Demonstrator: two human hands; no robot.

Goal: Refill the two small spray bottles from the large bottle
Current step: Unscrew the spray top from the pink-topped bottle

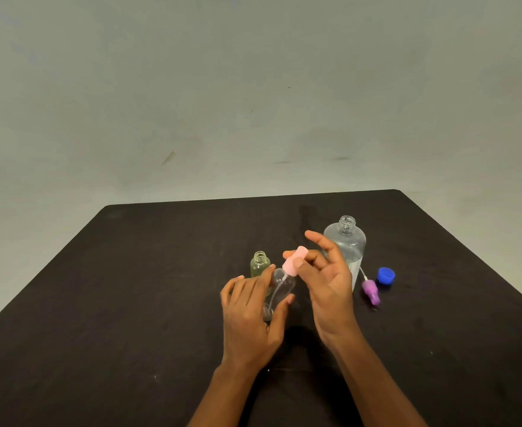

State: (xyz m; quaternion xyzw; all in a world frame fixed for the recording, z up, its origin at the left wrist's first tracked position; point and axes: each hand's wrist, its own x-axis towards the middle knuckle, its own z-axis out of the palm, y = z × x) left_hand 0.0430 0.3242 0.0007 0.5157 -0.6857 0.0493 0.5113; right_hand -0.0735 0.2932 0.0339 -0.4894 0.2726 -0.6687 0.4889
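Near the middle of the dark worktop [130,303], the clear small spray bottle [281,286] is held tilted, its dip tube inside. The left grip [250,315] is wrapped round its body, and the right grip [327,282] pinches the pink spray cap [295,261] at its neck. Just behind the left grip stands the yellowish small bottle [259,263], uncapped. The large bottle [350,238] stands open behind the right grip. To its right lie the purple spray head [370,291] and, just beside it, the blue cap [386,275].
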